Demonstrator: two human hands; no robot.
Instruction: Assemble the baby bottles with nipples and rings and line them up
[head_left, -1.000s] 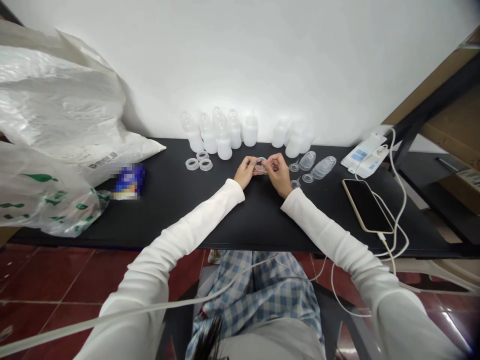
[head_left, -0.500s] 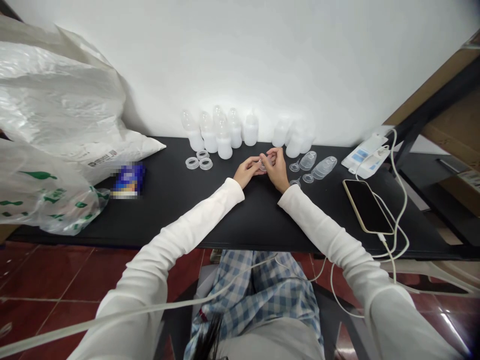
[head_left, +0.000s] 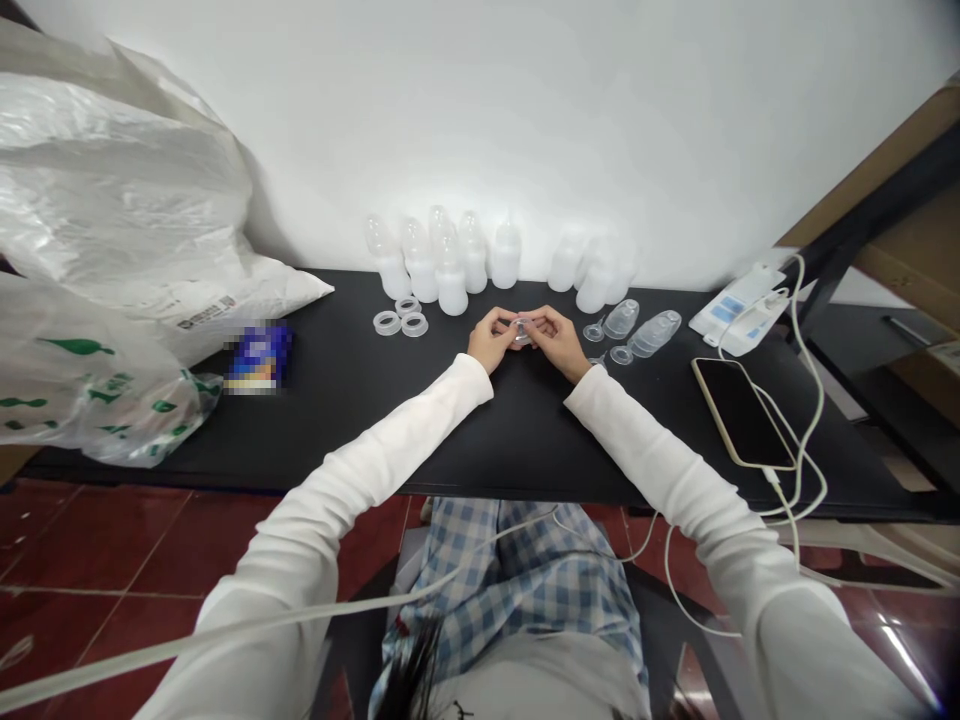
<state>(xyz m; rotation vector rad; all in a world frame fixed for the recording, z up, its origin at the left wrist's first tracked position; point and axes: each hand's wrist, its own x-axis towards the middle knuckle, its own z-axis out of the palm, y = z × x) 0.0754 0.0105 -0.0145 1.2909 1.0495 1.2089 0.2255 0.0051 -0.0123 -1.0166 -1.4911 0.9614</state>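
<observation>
The left hand and right hand hold a small clear piece over the table.
Fingers of both grip it; white bottles stand beyond it.

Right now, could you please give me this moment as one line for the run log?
left hand: holds clear plastic piece | right hand: holds same piece | nearby: white bottles

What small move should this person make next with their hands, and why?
Probably turn the small clear piece to check it from another side: the left hand and right hand both pinch it over the black table, and its detail is hard to make out from here.
</observation>
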